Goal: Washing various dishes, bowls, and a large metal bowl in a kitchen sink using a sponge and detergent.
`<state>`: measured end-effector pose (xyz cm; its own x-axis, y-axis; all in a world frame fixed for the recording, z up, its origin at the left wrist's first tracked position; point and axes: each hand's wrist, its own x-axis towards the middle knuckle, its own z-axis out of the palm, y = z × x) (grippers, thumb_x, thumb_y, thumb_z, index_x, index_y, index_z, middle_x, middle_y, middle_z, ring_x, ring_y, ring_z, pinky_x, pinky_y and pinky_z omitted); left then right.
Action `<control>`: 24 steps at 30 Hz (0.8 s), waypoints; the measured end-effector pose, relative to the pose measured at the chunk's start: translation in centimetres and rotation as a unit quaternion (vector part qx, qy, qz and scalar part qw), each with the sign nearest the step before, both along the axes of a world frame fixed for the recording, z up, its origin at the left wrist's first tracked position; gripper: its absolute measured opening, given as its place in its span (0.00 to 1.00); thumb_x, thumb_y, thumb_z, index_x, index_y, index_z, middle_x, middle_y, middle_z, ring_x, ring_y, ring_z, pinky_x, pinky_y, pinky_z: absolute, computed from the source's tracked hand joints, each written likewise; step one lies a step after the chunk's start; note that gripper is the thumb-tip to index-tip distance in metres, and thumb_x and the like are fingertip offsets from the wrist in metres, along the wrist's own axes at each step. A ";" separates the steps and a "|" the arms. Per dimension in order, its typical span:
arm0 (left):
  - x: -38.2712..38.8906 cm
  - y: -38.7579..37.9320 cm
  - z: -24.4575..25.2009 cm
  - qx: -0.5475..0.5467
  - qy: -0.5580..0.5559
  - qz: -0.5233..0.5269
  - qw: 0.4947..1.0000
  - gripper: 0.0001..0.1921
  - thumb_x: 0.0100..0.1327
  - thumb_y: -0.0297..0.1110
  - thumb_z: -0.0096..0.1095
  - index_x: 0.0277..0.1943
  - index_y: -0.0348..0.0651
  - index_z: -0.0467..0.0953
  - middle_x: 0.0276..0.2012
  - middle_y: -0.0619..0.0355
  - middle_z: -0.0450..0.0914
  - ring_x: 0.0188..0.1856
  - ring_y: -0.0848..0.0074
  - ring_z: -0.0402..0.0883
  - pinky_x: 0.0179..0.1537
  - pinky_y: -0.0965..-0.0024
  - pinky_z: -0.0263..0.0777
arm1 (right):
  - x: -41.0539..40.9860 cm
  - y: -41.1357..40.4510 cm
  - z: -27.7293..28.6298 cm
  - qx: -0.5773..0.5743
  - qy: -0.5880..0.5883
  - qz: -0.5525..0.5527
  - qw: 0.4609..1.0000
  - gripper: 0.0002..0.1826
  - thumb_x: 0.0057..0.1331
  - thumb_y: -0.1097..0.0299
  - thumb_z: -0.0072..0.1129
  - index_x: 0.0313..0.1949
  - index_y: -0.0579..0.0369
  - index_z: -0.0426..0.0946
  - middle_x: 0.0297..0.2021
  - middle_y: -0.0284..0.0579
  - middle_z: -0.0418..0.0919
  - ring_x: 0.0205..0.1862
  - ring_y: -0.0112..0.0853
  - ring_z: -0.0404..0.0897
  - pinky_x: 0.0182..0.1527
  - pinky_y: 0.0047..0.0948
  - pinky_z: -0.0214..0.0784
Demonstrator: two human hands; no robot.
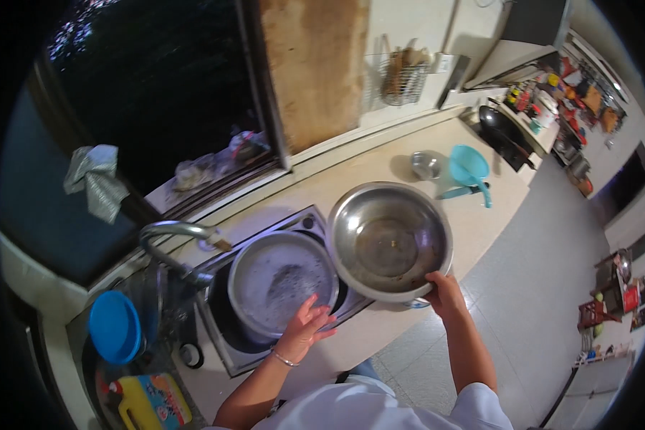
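Observation:
My right hand [445, 294] grips the near right rim of a wide stainless steel basin [389, 242], thumb on the inside of the lip. Some dark specks and a brownish spot mark the basin's inner wall and floor. To its left, a second metal basin [282, 279] sits in the sink [223, 349], holding cloudy, sudsy water. Over this basin's near rim hovers my left hand [307, 329], fingers spread and holding nothing; whether it touches the rim I cannot tell. A bracelet [285, 358] circles the left wrist.
A curved faucet [177, 228] rises behind the sink. A blue plastic basin [114, 327] and a yellow detergent jug [153, 403] stand at left. Behind the held basin are a small metal bowl [425, 165], a turquoise ladle [468, 164] and a turquoise-handled tool [457, 192]. A black wok [502, 131] sits farther right.

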<state>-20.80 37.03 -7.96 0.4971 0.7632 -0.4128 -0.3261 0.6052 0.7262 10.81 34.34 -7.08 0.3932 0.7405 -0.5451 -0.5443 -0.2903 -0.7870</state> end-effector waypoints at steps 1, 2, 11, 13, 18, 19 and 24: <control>-0.6 0.1 0.6 0.017 -0.027 0.023 0.999 0.25 0.62 0.35 0.53 0.59 0.39 0.55 0.48 0.50 0.69 0.49 0.63 0.73 0.47 0.53 0.71 | -2.2 0.2 -0.2 0.021 -0.008 0.028 0.999 0.12 0.55 0.73 0.49 0.36 0.71 0.70 0.31 0.51 0.75 0.31 0.37 0.78 0.32 0.34 0.77; -1.4 0.4 1.0 0.017 -0.021 0.031 0.999 0.25 0.62 0.35 0.53 0.59 0.39 0.55 0.48 0.50 0.69 0.49 0.63 0.73 0.47 0.53 0.71 | -3.8 0.4 -0.8 0.012 -0.017 0.070 0.997 0.09 0.54 0.73 0.50 0.32 0.69 0.71 0.27 0.48 0.76 0.27 0.34 0.77 0.30 0.31 0.75; -13.5 -1.5 -3.2 -0.116 0.072 0.248 0.959 0.20 0.53 0.22 0.49 0.51 0.41 0.64 0.45 0.53 0.71 0.46 0.59 0.75 0.45 0.47 0.72 | -15.5 7.1 -8.6 0.037 0.090 0.394 0.914 0.19 0.67 0.57 0.42 0.46 0.60 0.70 0.39 0.47 0.77 0.41 0.34 0.77 0.41 0.36 0.73; -13.6 -1.4 -1.6 -0.077 0.201 0.278 0.936 0.20 0.52 0.20 0.46 0.50 0.37 0.64 0.45 0.51 0.72 0.46 0.62 0.75 0.37 0.58 0.77 | -17.3 9.5 -14.4 -0.007 -0.227 0.403 0.886 0.19 0.60 0.64 0.50 0.51 0.54 0.69 0.45 0.49 0.73 0.48 0.36 0.73 0.46 0.37 0.69; -15.6 -2.0 -5.4 0.194 0.460 0.254 0.828 0.27 0.50 0.19 0.45 0.57 0.31 0.58 0.50 0.51 0.69 0.50 0.69 0.70 0.53 0.76 0.59 | -24.0 11.9 -15.1 0.103 -0.676 0.387 0.618 0.28 0.55 0.70 0.49 0.58 0.44 0.63 0.61 0.53 0.55 0.61 0.49 0.57 0.56 0.49 0.56; -14.9 -1.7 -5.1 0.265 0.487 0.275 0.785 0.30 0.48 0.18 0.45 0.59 0.32 0.56 0.53 0.49 0.67 0.54 0.67 0.67 0.56 0.74 0.57 | -24.3 12.2 -15.4 0.104 -0.673 0.386 0.622 0.28 0.55 0.70 0.49 0.58 0.44 0.63 0.61 0.53 0.55 0.61 0.49 0.57 0.56 0.49 0.56; -14.4 -1.3 -5.9 0.269 0.501 0.304 0.764 0.35 0.46 0.16 0.45 0.62 0.34 0.51 0.55 0.46 0.63 0.56 0.66 0.64 0.58 0.73 0.55 | -24.5 13.2 -15.7 0.108 -0.670 0.543 0.494 0.22 0.55 0.71 0.48 0.52 0.46 0.69 0.56 0.51 0.64 0.58 0.46 0.63 0.54 0.45 0.60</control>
<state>-35.22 35.75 -13.87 -0.3769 0.9208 0.1002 0.4551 0.0899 0.8859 -13.72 47.53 -22.78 -0.4000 0.8953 -0.1958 0.8925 0.3320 -0.3054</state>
